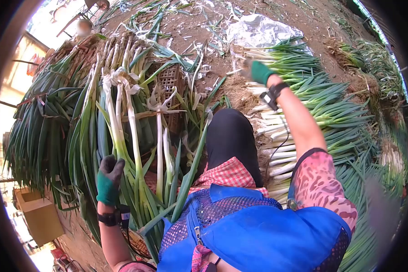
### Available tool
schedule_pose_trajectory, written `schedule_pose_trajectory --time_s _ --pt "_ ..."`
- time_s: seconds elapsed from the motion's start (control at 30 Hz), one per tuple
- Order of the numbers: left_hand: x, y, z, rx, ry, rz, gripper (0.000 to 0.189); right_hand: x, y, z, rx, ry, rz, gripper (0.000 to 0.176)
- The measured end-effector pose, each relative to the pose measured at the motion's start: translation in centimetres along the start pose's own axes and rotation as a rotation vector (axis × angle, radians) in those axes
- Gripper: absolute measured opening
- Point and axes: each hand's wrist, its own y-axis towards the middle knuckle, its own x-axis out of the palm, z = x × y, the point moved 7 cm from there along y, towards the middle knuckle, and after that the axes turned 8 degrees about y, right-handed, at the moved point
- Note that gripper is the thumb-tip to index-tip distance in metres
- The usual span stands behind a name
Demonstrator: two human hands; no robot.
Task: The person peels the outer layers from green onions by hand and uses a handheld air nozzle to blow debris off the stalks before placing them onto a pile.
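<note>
My left hand (109, 177), in a green glove with dark grey fingers, is raised beside several long leeks (133, 131). Its thumb and fingers stand apart with nothing between them. These leeks lean over the untrimmed pile, white ends up, with peeled skin hanging from some tops. My right hand (257, 72), gloved the same way, reaches out over the far end of a row of clean leeks (285, 122). Motion smears its fingers, and a thin white stalk end (233, 71) shows just left of them; I cannot tell whether they grip it.
Tied bundles of leeks (41, 122) are stacked at the left, beside a brown plastic crate (170, 86). A white plastic sheet (263, 31) lies beyond the clean row. Cut roots (240, 90) and leaf scraps litter the soil. A cardboard box (41, 217) stands lower left.
</note>
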Motion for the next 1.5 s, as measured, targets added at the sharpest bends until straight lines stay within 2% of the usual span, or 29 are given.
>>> schedule_pose_trajectory --time_s 0.03,0.07,0.13,0.17,0.2,0.23,0.3,0.37,0.4,0.43,0.47,0.5,0.57,0.6,0.67,0.7,0.8,0.9,0.93,0.97,1.03,1.13,1.17,1.2,1.23,1.3,1.33,1.4,1.5 --pt "0.5 -0.1 0.1 -0.046 0.037 -0.046 0.036 2.0 -2.1 -3.8 0.084 0.078 -0.064 0.07" --pt "0.9 -0.1 0.0 -0.093 0.074 -0.095 0.037 3.5 -3.9 -8.0 -0.05 0.192 -0.075 0.072" --pt "2.0 0.8 1.0 0.095 0.08 -0.163 0.037 7.0 -5.8 -14.2 -0.21 0.328 -0.081 0.058" --pt "2.6 1.4 1.5 0.188 0.083 -0.193 0.037 9.0 -6.5 -16.8 -0.102 0.445 -0.264 0.061" --pt "3.5 2.1 1.5 0.075 0.102 -0.214 0.038 10.8 -7.5 -19.2 0.006 0.56 -0.449 0.064" --pt "4.3 2.7 1.4 -0.042 0.121 -0.229 0.038 12.5 -7.4 -20.6 -0.111 0.514 -0.308 0.068" --pt "5.2 4.9 -0.8 0.216 0.452 -0.302 0.025 17.9 -6.4 -22.6 -0.179 0.53 -0.297 0.066" --pt "6.0 4.8 -1.2 0.695 0.709 -0.275 0.026 23.4 -7.8 -23.5 0.122 0.749 -0.569 0.075" --pt "6.0 4.9 -1.6 0.189 0.457 -0.341 0.027 25.6 -8.1 -24.4 0.109 0.742 -0.667 0.083" --pt "6.2 4.6 -1.6 0.654 0.735 -0.266 0.029 28.9 -9.5 -25.2 0.296 1.09 -0.696 0.087" --pt "5.8 4.8 -2.1 0.313 0.488 -0.309 0.03 28.4 -10.8 -26.8 0.221 1.174 -0.644 0.088" --pt "5.6 4.1 -1.9 0.176 0.363 -0.333 0.029 27.7 -11.5 -28.0 0.147 1.257 -0.589 0.088" --pt "5.3 2.6 -1.4 -0.098 0.103 -0.323 0.029 27.9 -10.8 -29.4 -0.196 1.281 -0.519 0.07" --pt "4.8 2.1 -1.2 -0.128 0.017 -0.308 0.029 27.0 -10.8 -30.4 -0.372 1.284 -0.481 0.058" --pt "3.7 0.7 -0.2 -0.183 -0.122 -0.265 0.032 27.7 -10.7 -30.9 -0.084 1.558 -0.573 0.034" --pt "3.1 0.8 0.2 -0.111 -0.108 -0.248 0.032 23.2 -12.8 -32.3 0.003 1.693 -0.519 0.032" --pt "2.7 0.3 -0.2 -0.012 -0.09 -0.258 0.032 22.7 -12.4 -33.0 -0.002 1.706 -0.502 0.031" --pt "3.9 1.2 -1.6 -0.1 -0.096 -0.388 0.028 24.7 -10.3 -33.7 0.077 1.769 -0.577 0.028" --pt "4.3 1.2 -1.6 -0.033 -0.024 -0.337 0.028 24.6 -9.5 -33.3 0.045 1.799 -0.447 0.029" --pt "4.7 0.9 -0.9 0.03 0.051 -0.28 0.033 27.9 -6.3 -32.0 0.069 1.578 -0.438 0.031" --pt "5.2 -0.5 0.2 -0.012 -0.013 -0.32 0.033 27.5 -4.5 -30.9 0.026 1.444 -0.333 0.037" --pt "4.8 -1.3 3.5 0.625 0.329 -0.375 0.03 24.2 -5.2 -30.9 0.063 1.417 -0.263 0.051" --pt "4.5 -1.7 4.3 0.812 0.42 -0.354 0.028 23.4 -5.7 -31.7 0.235 1.566 -0.306 0.054" --pt "4.2 -1.7 6.1 0.954 0.487 -0.316 0.027 23.5 -4.2 -32.1 -0.032 1.565 -0.189 0.055" --pt "4.0 -1.1 6.5 0.809 0.454 -0.35 0.024 23.8 -3.0 -32.4 -0.294 1.544 -0.072 0.056" --pt "3.5 -1.0 8.7 0.517 0.379 -0.383 0.028 21.6 -3.6 -33.2 -0.575 1.352 0.091 0.056" --pt "3.1 -0.5 9.1 0.484 0.336 -0.343 0.028 17.8 -5.5 -33.9 -0.591 1.2 0.134 0.055" --pt "2.7 -0.3 9.3 0.403 0.171 -0.312 0.028 15.6 -5.5 -34.4 -0.248 1.263 0.051 0.048" --pt "2.8 0.5 8.5 0.19 -0.193 -0.355 0.028 13.0 -7.1 -35.3 -0.267 1.35 -0.166 0.031"
